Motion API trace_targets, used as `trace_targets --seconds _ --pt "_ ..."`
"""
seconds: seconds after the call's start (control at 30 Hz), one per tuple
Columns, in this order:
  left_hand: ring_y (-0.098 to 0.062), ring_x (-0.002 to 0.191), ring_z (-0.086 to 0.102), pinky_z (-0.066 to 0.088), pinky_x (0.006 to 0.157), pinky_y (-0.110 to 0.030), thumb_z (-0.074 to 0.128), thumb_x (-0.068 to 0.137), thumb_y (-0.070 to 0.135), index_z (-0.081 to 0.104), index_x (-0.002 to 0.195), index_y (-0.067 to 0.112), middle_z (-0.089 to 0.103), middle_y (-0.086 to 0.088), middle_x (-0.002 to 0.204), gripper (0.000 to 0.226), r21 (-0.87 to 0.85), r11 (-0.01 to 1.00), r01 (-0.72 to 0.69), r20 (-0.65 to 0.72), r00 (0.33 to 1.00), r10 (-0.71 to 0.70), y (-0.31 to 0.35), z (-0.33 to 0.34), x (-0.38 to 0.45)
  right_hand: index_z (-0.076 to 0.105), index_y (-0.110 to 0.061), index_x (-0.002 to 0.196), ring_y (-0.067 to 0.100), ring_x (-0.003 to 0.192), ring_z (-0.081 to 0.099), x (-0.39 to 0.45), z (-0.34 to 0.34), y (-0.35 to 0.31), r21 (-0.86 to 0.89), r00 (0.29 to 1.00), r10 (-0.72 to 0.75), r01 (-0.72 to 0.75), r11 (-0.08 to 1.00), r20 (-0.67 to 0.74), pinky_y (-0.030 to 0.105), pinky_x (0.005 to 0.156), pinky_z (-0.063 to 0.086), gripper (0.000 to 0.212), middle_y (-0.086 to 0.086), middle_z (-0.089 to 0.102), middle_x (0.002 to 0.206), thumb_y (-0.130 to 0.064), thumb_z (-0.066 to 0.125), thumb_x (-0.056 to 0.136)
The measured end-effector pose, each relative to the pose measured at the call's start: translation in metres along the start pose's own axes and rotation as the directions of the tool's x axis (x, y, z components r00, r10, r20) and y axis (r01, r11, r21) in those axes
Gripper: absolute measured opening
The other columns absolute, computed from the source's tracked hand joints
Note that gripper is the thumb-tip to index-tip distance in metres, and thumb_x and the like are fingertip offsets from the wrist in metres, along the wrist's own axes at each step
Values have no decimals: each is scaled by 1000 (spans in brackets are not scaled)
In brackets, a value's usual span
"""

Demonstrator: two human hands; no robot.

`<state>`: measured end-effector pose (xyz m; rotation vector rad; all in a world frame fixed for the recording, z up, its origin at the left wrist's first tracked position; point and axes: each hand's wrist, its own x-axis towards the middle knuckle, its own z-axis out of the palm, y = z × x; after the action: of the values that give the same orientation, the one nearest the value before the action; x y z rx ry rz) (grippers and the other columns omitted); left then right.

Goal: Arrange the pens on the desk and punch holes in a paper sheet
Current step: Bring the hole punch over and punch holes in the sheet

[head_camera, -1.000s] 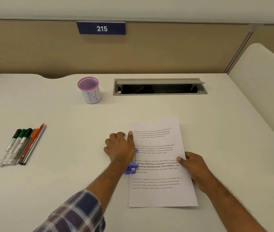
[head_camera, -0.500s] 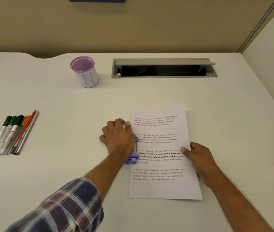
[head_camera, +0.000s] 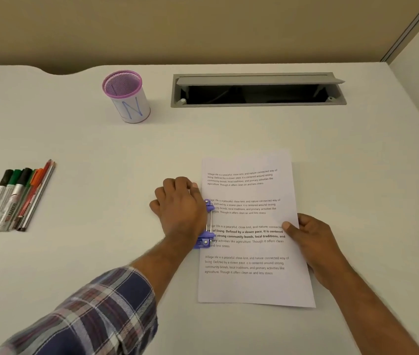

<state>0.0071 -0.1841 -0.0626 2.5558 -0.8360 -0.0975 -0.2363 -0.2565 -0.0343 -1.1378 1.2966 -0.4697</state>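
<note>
A printed paper sheet [head_camera: 252, 285] lies on the white desk [head_camera: 88, 252], right of centre. A purple hole punch [head_camera: 207, 238] sits over the sheet's left edge at mid height. My left hand [head_camera: 180, 206] lies palm down on top of the punch and covers most of it. My right hand [head_camera: 311, 242] grips the sheet's right edge, thumb on top of the paper. Several pens and markers [head_camera: 16, 198] lie side by side in a neat row at the far left of the desk.
A purple-rimmed mesh pen cup [head_camera: 126, 96] wrapped in white paper stands at the back, left of centre. An open grey cable hatch [head_camera: 258, 89] is set into the desk behind the sheet. A beige partition wall runs along the back.
The camera has tilted down, so everything sits higher in view and the number sign is gone. Both hands stay on the punch and the sheet; the sheet looks slightly turned.
</note>
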Motion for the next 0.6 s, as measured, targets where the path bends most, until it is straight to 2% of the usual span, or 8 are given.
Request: trace_targets --seconds 0.2,0.47,0.6 --pt "-25 96 44 27 81 -39 42 98 30 58 102 20 54 -2 105 19 -13 1000 -12 -29 1000 11 0 0 0 73 -17 97 23 86 75 -1 0 -3 3 1000 -1 1 1000 11 41 78 60 13 2 78 94 -12 62 93" --pt "-27 95 45 32 82 -42 40 100 30 57 101 17 54 -4 104 22 10 1000 -29 -12 1000 29 2 -4 0 72 -16 94 23 84 75 -6 2 -8 -27 1000 -16 16 1000 -4 42 77 60 13 2 78 92 -10 61 93" --pt "-26 98 45 32 84 -42 39 99 40 58 100 19 54 -4 106 28 10 1000 -11 38 999 11 5 -8 1 72 -15 97 26 85 75 -8 1 -10 -32 1000 -11 11 999 10 46 81 60 13 5 78 95 -9 61 93"
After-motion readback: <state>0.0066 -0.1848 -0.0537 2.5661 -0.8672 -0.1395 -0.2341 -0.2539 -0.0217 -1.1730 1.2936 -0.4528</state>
